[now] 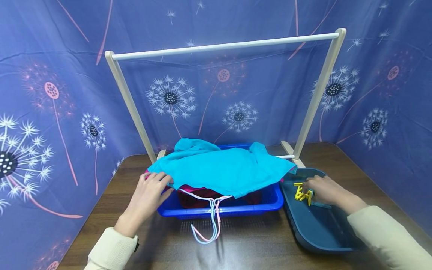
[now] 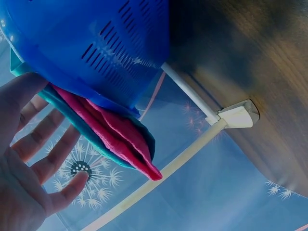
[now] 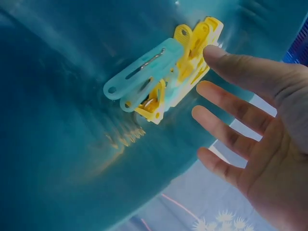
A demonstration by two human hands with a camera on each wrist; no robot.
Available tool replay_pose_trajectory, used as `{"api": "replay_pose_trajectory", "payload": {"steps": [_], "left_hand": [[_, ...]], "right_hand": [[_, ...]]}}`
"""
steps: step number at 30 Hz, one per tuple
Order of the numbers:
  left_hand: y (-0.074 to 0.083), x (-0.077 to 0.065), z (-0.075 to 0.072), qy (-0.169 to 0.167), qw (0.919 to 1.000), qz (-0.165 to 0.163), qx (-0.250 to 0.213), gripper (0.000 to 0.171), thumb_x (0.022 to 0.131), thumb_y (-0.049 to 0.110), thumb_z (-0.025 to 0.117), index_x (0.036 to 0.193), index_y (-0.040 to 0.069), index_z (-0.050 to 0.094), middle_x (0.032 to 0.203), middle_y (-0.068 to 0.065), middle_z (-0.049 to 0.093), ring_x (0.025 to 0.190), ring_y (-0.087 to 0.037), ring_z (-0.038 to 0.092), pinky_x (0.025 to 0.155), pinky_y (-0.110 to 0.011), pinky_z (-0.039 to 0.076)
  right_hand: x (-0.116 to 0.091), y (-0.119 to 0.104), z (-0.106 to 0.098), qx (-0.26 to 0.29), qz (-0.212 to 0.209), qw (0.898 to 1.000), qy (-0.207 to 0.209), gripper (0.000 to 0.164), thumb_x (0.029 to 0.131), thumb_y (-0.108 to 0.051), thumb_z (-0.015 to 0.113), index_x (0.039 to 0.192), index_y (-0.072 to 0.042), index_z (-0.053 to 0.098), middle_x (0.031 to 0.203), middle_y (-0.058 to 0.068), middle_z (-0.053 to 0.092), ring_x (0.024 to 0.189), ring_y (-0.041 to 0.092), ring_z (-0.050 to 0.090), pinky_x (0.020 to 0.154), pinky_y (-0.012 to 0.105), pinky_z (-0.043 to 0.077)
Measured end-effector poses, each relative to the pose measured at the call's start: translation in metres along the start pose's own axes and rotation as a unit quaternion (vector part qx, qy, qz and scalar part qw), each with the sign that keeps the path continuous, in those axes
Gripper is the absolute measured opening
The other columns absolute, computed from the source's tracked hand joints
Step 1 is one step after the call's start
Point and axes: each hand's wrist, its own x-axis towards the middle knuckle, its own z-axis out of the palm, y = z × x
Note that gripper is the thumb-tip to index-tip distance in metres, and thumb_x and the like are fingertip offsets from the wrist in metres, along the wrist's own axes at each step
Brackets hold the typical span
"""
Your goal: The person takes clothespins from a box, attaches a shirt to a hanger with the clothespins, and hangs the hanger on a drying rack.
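A turquoise garment (image 1: pixel 216 168) with pink cloth (image 2: pixel 110 122) beneath lies across a blue basket (image 1: pixel 276 200). My left hand (image 1: pixel 150 195) rests at the garment's left edge, its fingers loosely spread in the left wrist view. Light blue and pink hangers (image 1: pixel 213 210) poke out from under the cloth, their hooks over the basket's front. On the right, my right hand (image 1: pixel 324 191) reaches into a dark blue tray (image 1: pixel 303 236), thumb and fingers apart beside yellow clothespins (image 3: pixel 197 45). Turquoise clothespins (image 3: pixel 144 70) lie among them. Whether the thumb touches a clothespin, I cannot tell.
Behind the basket stands a wooden rack with a white top rail (image 1: pixel 222 46) and slanted posts (image 1: pixel 318 95). Everything stands on a brown wooden table (image 1: pixel 249 240). A blue dandelion-print cloth (image 1: pixel 209 18) surrounds the back and sides.
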Motion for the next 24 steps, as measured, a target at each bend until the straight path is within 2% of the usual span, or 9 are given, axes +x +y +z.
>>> {"api": "replay_pose_trajectory", "payload": {"steps": [5,11,18,24], "left_hand": [[0.0,0.0,0.0,0.015,0.9999,0.0,-0.006,0.022,0.072,0.022,0.077,0.085,0.016,0.06,0.083,0.002,0.062,0.077,-0.021,0.06,0.083,-0.051,0.04],[0.0,0.002,-0.003,0.032,0.9993,-0.005,-0.016,0.019,0.075,0.02,0.074,0.087,0.016,0.06,0.083,0.002,0.061,0.076,-0.022,0.059,0.084,-0.05,0.039],[0.0,0.009,-0.008,0.044,0.9984,-0.022,-0.027,0.014,0.078,0.019,0.07,0.088,0.016,0.061,0.084,0.002,0.062,0.08,-0.022,0.061,0.084,-0.049,0.039],[-0.002,0.016,-0.01,0.064,0.9969,-0.032,-0.033,0.013,0.079,0.018,0.069,0.089,0.014,0.061,0.083,0.0,0.063,0.082,-0.026,0.062,0.081,-0.049,0.04]], "right_hand": [[0.002,0.0,0.005,-0.014,-0.001,1.0,-0.002,0.028,0.06,-0.01,0.082,0.083,-0.02,0.07,0.082,-0.004,0.064,0.074,0.017,0.054,0.06,0.037,0.042],[0.004,-0.001,0.011,-0.031,-0.001,0.999,-0.01,0.029,0.059,-0.011,0.083,0.083,-0.021,0.07,0.082,-0.004,0.063,0.073,0.016,0.052,0.062,0.04,0.044],[0.006,-0.004,0.014,-0.039,-0.011,0.999,-0.002,0.029,0.059,-0.007,0.082,0.081,-0.021,0.069,0.081,-0.005,0.06,0.072,0.016,0.051,0.059,0.035,0.042],[0.007,-0.007,0.015,-0.03,-0.013,0.999,-0.006,0.032,0.057,-0.008,0.084,0.082,-0.021,0.068,0.085,-0.003,0.059,0.076,0.019,0.051,0.064,0.043,0.044]]}}
